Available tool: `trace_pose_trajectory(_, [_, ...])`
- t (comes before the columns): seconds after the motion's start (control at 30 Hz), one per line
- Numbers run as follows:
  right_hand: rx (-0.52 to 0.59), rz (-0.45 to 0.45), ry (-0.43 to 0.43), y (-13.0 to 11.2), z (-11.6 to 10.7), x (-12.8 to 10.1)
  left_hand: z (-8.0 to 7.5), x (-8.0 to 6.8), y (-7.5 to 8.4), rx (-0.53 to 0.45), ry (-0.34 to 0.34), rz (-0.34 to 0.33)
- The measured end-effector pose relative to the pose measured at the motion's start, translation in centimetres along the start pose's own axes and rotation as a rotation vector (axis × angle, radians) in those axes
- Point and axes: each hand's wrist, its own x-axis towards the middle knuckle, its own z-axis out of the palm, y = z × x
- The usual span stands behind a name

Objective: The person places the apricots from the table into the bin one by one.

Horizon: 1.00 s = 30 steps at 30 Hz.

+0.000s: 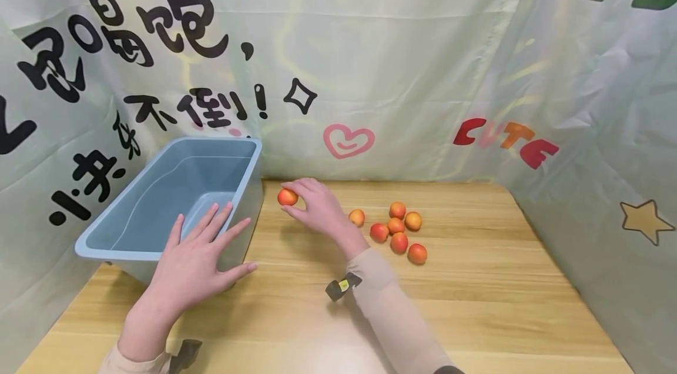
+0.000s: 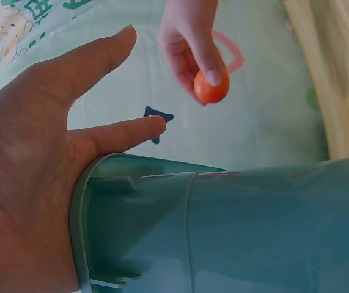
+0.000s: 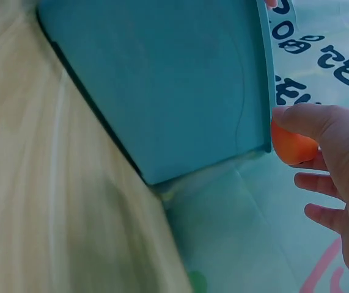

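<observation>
Between the thumb and fingers of my right hand (image 1: 319,206) an orange-red apricot (image 1: 287,197) is pinched, held up just right of the blue plastic bin (image 1: 124,255). The right wrist view shows the same apricot (image 3: 293,143) near the bin's rim, with the other fingers loosely bent below it. My left hand (image 1: 193,265) lies over the bin's near right rim with fingers straight and spread. In the left wrist view the bin wall (image 2: 272,226) runs beside that hand. Several apricots (image 1: 399,242) sit in a loose group on the table, right of my right hand.
The wooden table (image 1: 476,303) carries the bin at its left and the fruit near its middle. Printed cloth (image 1: 412,68) hangs along the back and both sides, close to the table's edges. Dark straps (image 1: 344,286) sit at both wrists.
</observation>
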Motion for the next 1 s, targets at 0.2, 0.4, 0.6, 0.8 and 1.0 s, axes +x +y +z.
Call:
trace_pose_trajectory(0.2, [0.014,-0.001,0.002,-0.7,-0.1,1.4,0.0,0.0,0.1,-0.002,-0.007,-0.009])
trace_pose_trajectory(0.4, [0.030,-0.022,0.047,-1.2,0.2,2.6,0.0,0.0,0.1,0.001,-0.005,-0.008])
trace_pose_trajectory(0.6, [0.042,-0.067,0.116,-1.9,0.1,3.9,0.0,0.0,0.1,0.004,0.002,-0.005])
trace_pose_trajectory(0.8, [0.035,-0.132,0.191,-2.7,0.6,5.5,0.0,0.0,0.1,0.008,-0.004,-0.006])
trace_pose_trajectory(1.0, [0.042,-0.147,0.203,-3.4,1.2,6.7,0.0,0.0,0.1,0.012,-0.011,-0.004])
